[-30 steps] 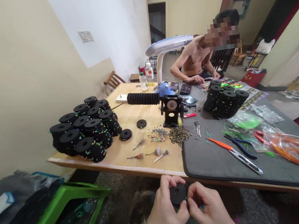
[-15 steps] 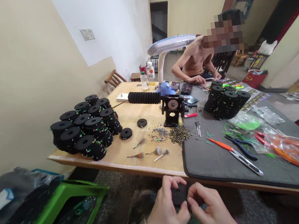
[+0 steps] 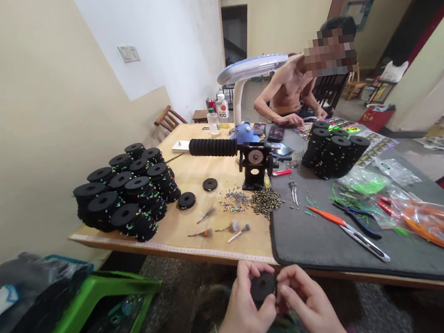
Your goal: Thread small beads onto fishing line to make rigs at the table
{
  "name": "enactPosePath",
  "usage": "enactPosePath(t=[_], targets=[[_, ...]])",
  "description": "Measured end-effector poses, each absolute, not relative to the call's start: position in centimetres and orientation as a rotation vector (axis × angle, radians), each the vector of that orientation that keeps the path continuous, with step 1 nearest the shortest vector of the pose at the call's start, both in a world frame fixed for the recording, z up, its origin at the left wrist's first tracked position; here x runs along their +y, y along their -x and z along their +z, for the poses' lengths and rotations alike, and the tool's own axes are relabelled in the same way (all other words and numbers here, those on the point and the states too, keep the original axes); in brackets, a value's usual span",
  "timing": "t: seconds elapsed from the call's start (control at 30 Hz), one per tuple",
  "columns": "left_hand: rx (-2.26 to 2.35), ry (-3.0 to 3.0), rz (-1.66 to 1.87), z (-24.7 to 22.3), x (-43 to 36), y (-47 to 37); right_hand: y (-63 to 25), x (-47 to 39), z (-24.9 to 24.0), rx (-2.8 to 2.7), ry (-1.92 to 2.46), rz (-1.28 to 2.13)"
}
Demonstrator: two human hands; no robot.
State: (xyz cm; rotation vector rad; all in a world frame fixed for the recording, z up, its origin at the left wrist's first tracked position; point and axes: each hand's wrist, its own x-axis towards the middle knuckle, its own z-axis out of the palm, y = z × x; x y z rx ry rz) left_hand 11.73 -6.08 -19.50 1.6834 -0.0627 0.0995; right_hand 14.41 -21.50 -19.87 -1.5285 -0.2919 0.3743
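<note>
A round black foam spool (image 3: 262, 287) with a hole in its centre is held below the table's front edge. My left hand (image 3: 246, 312) grips it from the left, thumb in front and fingers over the top. At its right rim is my right hand (image 3: 305, 306), thumb and fingertips pressed together; whatever they pinch is too small to make out. Two similar spools lie on the wood, one flat (image 3: 210, 184) and one nearer (image 3: 186, 200), left of a black clamp device (image 3: 254, 162) with a ribbed roll.
Stacked black spools (image 3: 121, 189) fill the table's left. Beads (image 3: 266, 201), small brushes (image 3: 202, 234), an orange-handled tool (image 3: 349, 234) and dark pliers (image 3: 357, 218) lie about. More spools (image 3: 333, 148) stand on the grey mat (image 3: 311, 242). A person (image 3: 289, 91) sits across, beside a lamp (image 3: 251, 67).
The held spool has tilted, so its face and centre hole show more clearly. My right fingers have shifted slightly at its right rim. The view has moved a little.
</note>
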Motion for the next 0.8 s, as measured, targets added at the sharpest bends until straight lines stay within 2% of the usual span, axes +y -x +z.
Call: enactPosePath(t=[0.27, 0.8], targets=[[-0.035, -1.427, 0.024, -19.6, -6.1, -12.2, -14.2, -21.5, -20.3, -0.293, 1.475, 0.374], [-0.034, -1.487, 0.065, -19.8, -6.2, -12.0, -14.2, -21.2, -21.2, -0.301, 1.594, 0.3]])
